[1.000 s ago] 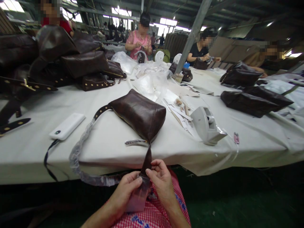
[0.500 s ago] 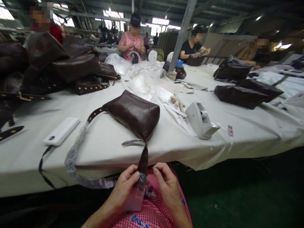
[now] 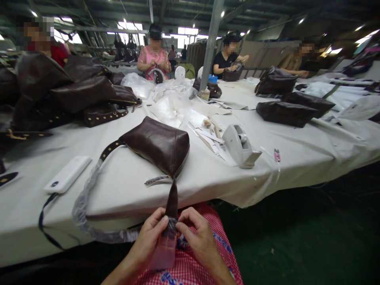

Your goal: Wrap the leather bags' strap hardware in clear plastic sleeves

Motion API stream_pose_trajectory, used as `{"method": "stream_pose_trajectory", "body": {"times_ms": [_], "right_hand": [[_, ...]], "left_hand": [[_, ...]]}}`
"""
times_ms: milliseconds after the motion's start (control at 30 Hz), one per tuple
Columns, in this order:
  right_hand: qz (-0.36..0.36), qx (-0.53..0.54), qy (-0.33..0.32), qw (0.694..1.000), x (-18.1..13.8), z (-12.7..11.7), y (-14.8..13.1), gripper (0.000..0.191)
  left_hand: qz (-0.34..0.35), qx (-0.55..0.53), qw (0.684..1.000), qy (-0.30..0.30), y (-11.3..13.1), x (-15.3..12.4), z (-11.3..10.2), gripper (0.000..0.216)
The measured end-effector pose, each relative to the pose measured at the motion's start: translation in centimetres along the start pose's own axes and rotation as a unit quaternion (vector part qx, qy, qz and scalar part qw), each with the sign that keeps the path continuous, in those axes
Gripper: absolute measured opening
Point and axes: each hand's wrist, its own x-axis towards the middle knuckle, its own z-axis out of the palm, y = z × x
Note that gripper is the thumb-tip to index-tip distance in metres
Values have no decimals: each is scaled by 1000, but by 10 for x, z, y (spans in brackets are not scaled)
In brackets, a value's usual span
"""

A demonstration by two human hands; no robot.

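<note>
On the tabletop (image 3: 118, 190): brown bag (image 3: 157, 144), body uncovered. Strap (image 3: 171, 204): long run already in plastic wrap (image 3: 84, 206); stretches beside bag bare. Left hand (image 3: 152, 233): gripping wrapped strap. Right hand (image 3: 198, 233): pinching wrap's edge.

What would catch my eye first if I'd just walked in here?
Probably the dark brown bag lying mid-picture on the white table, its partly plastic-wrapped strap looping past the near edge. Just below the bag, bottom centre, the left fingers hold a wrapped stretch of strap, the right fingers close beside. Then perhaps the heap of similar bags, at far left.
</note>
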Motion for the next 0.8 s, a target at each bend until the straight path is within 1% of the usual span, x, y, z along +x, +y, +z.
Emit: {"method": "stream_pose_trajectory", "body": {"times_ms": [100,167,267,367,567,700,800], "right_hand": [[-20,-45,-4,999,0,0,0,16],[-46,-75,-12,996,0,0,0,16],[-94,-102,-29,990,1,1,1,15],[-117,-108,-33,987,1,3,5,15],[-117,-91,-44,988,3,8,13,17],[-93,-80,-59,991,2,8,13,17],[-70,-68,-58,994,2,6,11,17]], "left_hand": [[12,38,999,-5,1,0,-1,26],[15,58,998,4,2,-1,-1,29],[3,58,998,22,6,-2,2,32],[-9,57,998,26,10,0,1,33],[-12,85,996,20,15,8,-8,33],[-27,82,996,-5,21,12,-12,30],[-18,87,996,-29,23,13,-14,33]]}}
